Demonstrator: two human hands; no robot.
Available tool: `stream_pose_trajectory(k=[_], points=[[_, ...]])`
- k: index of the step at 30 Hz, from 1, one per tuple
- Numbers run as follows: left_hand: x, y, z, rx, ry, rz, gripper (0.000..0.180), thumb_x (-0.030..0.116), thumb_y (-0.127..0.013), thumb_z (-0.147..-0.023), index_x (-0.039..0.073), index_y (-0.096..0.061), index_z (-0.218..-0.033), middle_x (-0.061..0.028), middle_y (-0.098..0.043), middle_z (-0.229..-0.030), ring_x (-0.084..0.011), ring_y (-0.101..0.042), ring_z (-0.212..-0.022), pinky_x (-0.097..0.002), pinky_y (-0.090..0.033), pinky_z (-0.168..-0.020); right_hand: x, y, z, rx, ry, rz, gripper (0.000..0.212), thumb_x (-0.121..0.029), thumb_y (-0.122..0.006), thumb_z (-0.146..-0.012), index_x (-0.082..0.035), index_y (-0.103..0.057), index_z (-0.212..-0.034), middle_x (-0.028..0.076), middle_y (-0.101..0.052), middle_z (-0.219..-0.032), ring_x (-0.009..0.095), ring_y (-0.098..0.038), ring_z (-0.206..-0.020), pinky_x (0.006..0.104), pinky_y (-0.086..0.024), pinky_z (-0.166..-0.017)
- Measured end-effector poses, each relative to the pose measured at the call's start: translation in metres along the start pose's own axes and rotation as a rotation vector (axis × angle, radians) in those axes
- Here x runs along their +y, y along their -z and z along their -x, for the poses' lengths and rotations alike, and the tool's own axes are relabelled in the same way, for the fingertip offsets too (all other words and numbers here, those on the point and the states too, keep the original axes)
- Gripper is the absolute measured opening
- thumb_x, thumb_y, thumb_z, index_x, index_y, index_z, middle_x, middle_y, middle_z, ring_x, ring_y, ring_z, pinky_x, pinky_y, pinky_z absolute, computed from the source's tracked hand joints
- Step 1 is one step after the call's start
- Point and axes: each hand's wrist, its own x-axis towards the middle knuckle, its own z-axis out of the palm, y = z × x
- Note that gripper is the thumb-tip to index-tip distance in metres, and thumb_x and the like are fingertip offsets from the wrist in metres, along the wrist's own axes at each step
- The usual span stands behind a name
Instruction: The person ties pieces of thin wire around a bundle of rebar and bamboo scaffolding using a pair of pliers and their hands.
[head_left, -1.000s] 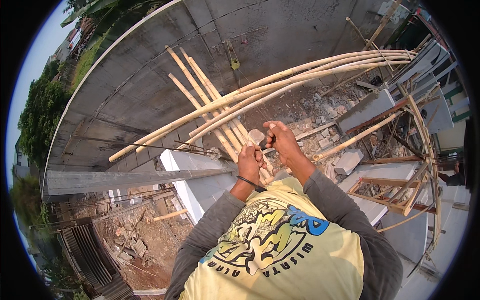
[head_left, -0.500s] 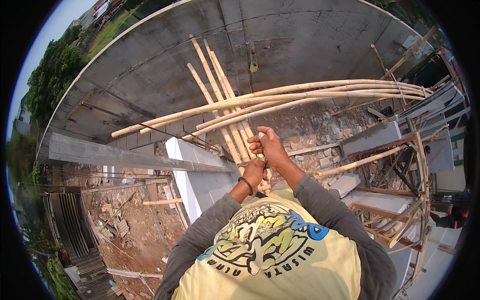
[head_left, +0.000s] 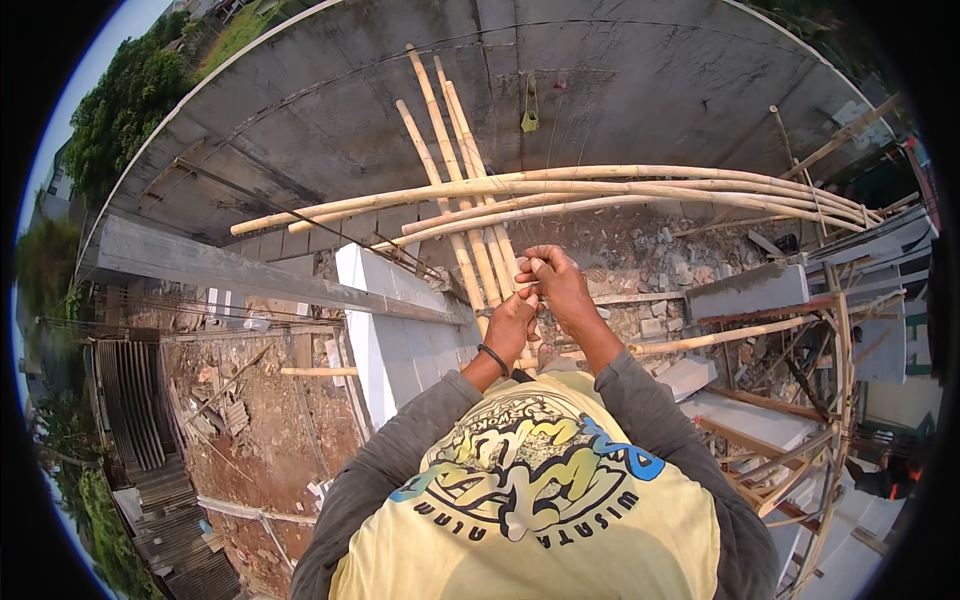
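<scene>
My left hand [head_left: 512, 325], my right hand [head_left: 560, 290], both are curling close together; whether gripping anything, I cannot tell; bamboo poles [head_left: 485, 185] are lying crossed just beyond, grey wall [head_left: 650, 100] standing behind.

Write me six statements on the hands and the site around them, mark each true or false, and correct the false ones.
1. The left hand and the right hand are close together. True.
2. A black band is around the right wrist. False: it is around the left wrist.
3. Bamboo poles cross one another beyond the hands. True.
4. The shirt sleeves are bright red. False: they are dark grey.
5. A small yellow-green item hangs against the grey wall. True.
6. The dark corrugated sheet lies toward the right edge of the picture. False: it lies toward the left edge.
</scene>
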Motion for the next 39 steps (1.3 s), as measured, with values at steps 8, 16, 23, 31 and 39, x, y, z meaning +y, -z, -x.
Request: stream_pose_trajectory(k=[8, 16, 23, 31, 39], points=[[0.007, 0.005, 0.010, 0.052, -0.057, 0.042, 0.031, 0.031, -0.049, -0.099, 0.001, -0.060, -0.098, 0.0050, -0.038, -0.058, -0.0060, -0.039, -0.051, -0.0238, -0.043, -0.049, 0.011, 0.010, -0.001, -0.043, -0.052, -0.166, 0.026, -0.013, -0.051, -0.097, 0.002, -0.055, -0.118, 0.011, -0.063, -0.103, 0.018, -0.063, -0.093, 0.0296, -0.052, -0.079], [0.015, 0.004, 0.013, 0.124, -0.077, -0.241, 0.035, 0.033, -0.049, -0.098, 0.001, -0.061, -0.087, 0.0018, -0.044, -0.054, -0.0092, -0.044, -0.047, -0.0271, -0.040, -0.044, 0.010, -0.007, 0.007, -0.052, -0.035, -0.171, 0.029, -0.016, -0.050, -0.098, 0.002, -0.053, -0.121, 0.010, -0.064, -0.105, 0.018, -0.064, -0.096, 0.0250, -0.052, -0.073], [0.019, 0.021, 0.005, 0.205, -0.448, -0.529, 0.038, 0.030, -0.050, -0.097, -0.006, -0.057, -0.106, -0.0086, -0.061, -0.072, -0.0157, -0.059, -0.058, -0.0300, -0.050, -0.060, 0.004, -0.015, 0.005, 0.008, 0.115, 0.102, 0.028, -0.019, -0.050, -0.097, 0.001, -0.060, -0.114, 0.009, -0.066, -0.091, 0.014, -0.061, -0.076, 0.0287, -0.049, -0.066], [0.109, 0.017, -0.064, 0.467, -0.505, 0.038, 0.028, 0.022, -0.043, -0.100, -0.002, -0.054, -0.112, -0.0008, -0.047, -0.068, -0.0083, -0.047, -0.046, -0.0240, -0.045, -0.040, 0.025, -0.016, 0.032, -0.042, 0.348, 0.821, 0.025, -0.019, -0.053, -0.091, -0.002, -0.068, -0.103, 0.016, -0.067, -0.079, 0.024, -0.066, -0.070, 0.0369, -0.048, -0.064], [0.151, 0.008, -0.056, 0.280, -0.636, 0.327, 0.031, 0.028, -0.043, -0.102, 0.001, -0.056, -0.109, 0.0040, -0.039, -0.064, -0.0040, -0.034, -0.047, -0.0217, -0.032, -0.037, 0.019, 0.022, 0.058, -0.112, 0.196, 0.712, 0.029, -0.023, -0.054, -0.095, -0.003, -0.064, -0.113, 0.008, -0.062, -0.075, 0.015, -0.057, -0.067, 0.0302, -0.048, -0.066]])
